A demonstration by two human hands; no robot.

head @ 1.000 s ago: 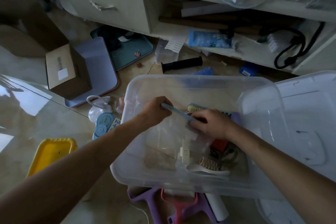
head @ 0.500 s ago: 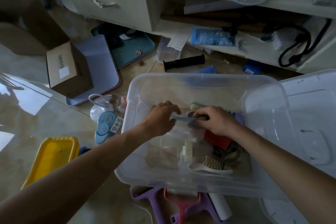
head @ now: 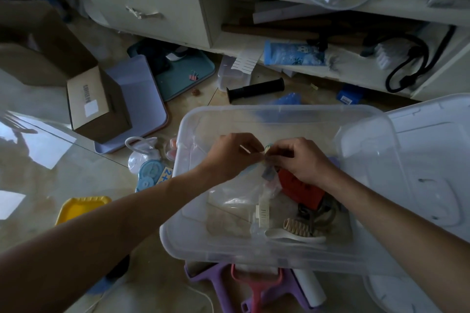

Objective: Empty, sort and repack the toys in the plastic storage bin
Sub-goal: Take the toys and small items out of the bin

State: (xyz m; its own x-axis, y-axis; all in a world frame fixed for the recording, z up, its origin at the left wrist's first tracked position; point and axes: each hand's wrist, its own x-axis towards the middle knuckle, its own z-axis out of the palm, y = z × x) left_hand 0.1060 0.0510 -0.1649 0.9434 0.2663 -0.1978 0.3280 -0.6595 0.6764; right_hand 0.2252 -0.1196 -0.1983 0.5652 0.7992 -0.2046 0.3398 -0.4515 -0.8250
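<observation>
A clear plastic storage bin (head: 193, 241) sits on the floor in front of me. Both hands are over its middle, fingertips meeting. My left hand (head: 232, 156) and my right hand (head: 298, 160) pinch the top of a clear plastic bag (head: 244, 198) that hangs into the bin with small items inside. A thin pale stick pokes out between my left fingers. On the bin's floor lie a red block (head: 302, 189), a white brush (head: 295, 235), a ribbed beige piece (head: 296, 226) and dark cords (head: 315, 213).
The bin's lid (head: 432, 160) leans at the right. Left of the bin lie a blue toy clock (head: 150, 175), a white pouch (head: 142, 154), a yellow tray (head: 78, 207) and a cardboard box (head: 96, 104) on a lilac tray. Purple and pink handles (head: 254, 287) lie under the bin's near edge. A cabinet stands behind.
My hands have come closer together and risen slightly. The long blue stick held a second ago is out of sight, and both hands now pinch the top of the clear bag.
</observation>
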